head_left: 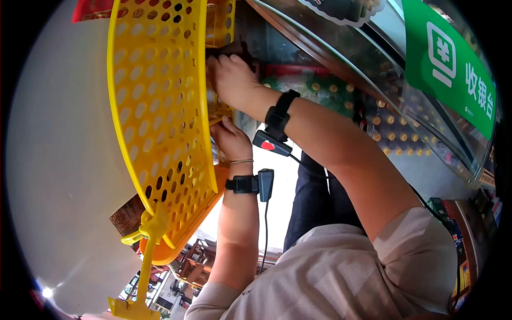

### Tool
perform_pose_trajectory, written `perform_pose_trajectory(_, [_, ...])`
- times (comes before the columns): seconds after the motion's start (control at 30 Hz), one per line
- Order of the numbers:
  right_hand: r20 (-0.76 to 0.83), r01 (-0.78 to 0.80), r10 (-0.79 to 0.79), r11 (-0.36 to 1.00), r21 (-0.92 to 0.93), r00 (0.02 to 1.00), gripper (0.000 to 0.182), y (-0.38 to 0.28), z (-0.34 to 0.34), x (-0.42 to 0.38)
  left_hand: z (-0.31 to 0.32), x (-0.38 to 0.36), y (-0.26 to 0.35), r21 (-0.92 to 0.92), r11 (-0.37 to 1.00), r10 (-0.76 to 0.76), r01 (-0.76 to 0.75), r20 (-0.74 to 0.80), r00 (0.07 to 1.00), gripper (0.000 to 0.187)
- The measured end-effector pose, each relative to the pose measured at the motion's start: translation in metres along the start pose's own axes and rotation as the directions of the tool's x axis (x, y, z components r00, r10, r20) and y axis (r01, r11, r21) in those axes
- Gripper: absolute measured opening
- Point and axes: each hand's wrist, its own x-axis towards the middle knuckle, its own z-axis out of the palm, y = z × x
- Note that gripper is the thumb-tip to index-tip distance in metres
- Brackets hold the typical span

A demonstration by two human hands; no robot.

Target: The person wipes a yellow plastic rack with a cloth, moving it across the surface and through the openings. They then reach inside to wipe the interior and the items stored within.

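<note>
A yellow perforated plastic basket rack (160, 101) stands upright left of centre. My right hand (233, 80) is at its right edge, fingers curled beside a dark brown item (237, 49); what they hold is hidden. Just below, my left hand (233, 140) has its fingers bent in at the rack's edge, the thumb pointing up, and its grip is partly hidden. Both wrists wear black straps with small cabled devices.
An orange tray-like edge (205, 213) runs under the rack, with a yellow bracket (152, 229) at its lower end. Right of my hands are many capped bottles (400, 136), a curved glass case edge and a green sign (453, 64). A red packet (90, 9) is at upper left.
</note>
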Motion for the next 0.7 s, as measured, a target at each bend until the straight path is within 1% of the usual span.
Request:
perform_pose_trajectory(0.1, [-0.197, 0.052, -0.028, 0.991, 0.119, 0.980, 0.024, 0.019, 0.007, -0.019, 0.001, 0.000, 0.004, 0.030, 1.000, -0.009, 0.010, -0.031, 0.999, 0.035])
perform_pose_trajectory(0.2, [-0.235, 0.059, 0.027, 0.934, 0.353, 0.971, 0.022, 0.027, 0.020, -0.035, 0.001, -0.002, 0.000, 0.076, 0.997, -0.013, 0.016, -0.031, 0.999, 0.035])
perform_pose_trajectory(0.23, [-0.157, 0.010, 0.078, 0.870, 0.494, 0.984, 0.021, 0.028, 0.025, -0.036, 0.003, 0.000, -0.001, 0.088, 0.996, -0.012, 0.014, -0.030, 0.999, 0.035])
perform_pose_trajectory(0.33, [-0.244, 0.064, 0.110, 0.790, 0.609, 0.964, 0.019, 0.033, 0.024, -0.026, 0.004, -0.002, -0.006, 0.045, 0.994, -0.101, 0.100, 0.007, 0.995, 0.036])
perform_pose_trajectory(0.37, [-0.253, -0.031, 0.316, 0.678, 0.735, 0.915, 0.018, 0.030, 0.022, -0.020, 0.003, -0.001, -0.004, 0.065, 0.994, -0.089, 0.088, 0.016, 0.996, 0.039])
perform_pose_trajectory(0.4, [-0.269, -0.060, 0.449, 0.595, 0.802, 0.852, 0.016, 0.032, 0.017, -0.018, 0.000, 0.000, -0.001, 0.085, 0.994, -0.077, 0.075, 0.022, 0.997, 0.043])
perform_pose_trajectory(0.43, [-0.282, -0.071, 0.518, 0.560, 0.825, 0.808, 0.015, 0.036, 0.012, -0.015, -0.002, 0.000, 0.003, 0.104, 0.992, -0.069, 0.066, 0.029, 0.997, 0.047])
perform_pose_trajectory(0.47, [-0.291, -0.078, 0.582, 0.525, 0.847, 0.759, 0.015, 0.039, 0.005, -0.010, -0.004, 0.001, 0.005, 0.074, 0.995, -0.074, 0.071, 0.035, 0.997, 0.046])
perform_pose_trajectory(0.5, [-0.312, -0.021, 0.580, 0.495, 0.869, 0.752, 0.017, 0.042, -0.002, -0.003, -0.004, 0.001, 0.007, 0.043, 0.996, -0.079, 0.077, 0.042, 0.996, 0.045])
perform_pose_trajectory(0.53, [-0.370, 0.015, 0.547, 0.546, 0.838, 0.751, 0.016, 0.045, -0.008, 0.003, -0.004, 0.001, 0.008, 0.013, 0.996, -0.084, 0.083, 0.050, 0.995, 0.044])
perform_pose_trajectory(0.6, [-0.489, 0.103, 0.472, 0.634, 0.766, 0.733, 0.015, 0.056, -0.010, 0.026, -0.003, 0.001, 0.005, 0.047, 0.996, -0.075, 0.072, 0.053, 0.996, 0.042])
perform_pose_trajectory(0.67, [-0.585, 0.115, 0.454, 0.716, 0.688, 0.672, 0.015, 0.069, -0.008, 0.052, -0.005, 0.002, 0.007, 0.062, 0.996, -0.071, 0.068, 0.059, 0.996, 0.040])
perform_pose_trajectory(0.7, [-0.579, 0.071, 0.409, 0.772, 0.632, 0.706, 0.016, 0.075, -0.006, 0.061, -0.007, 0.002, 0.011, 0.058, 0.996, -0.070, 0.066, 0.066, 0.995, 0.039])
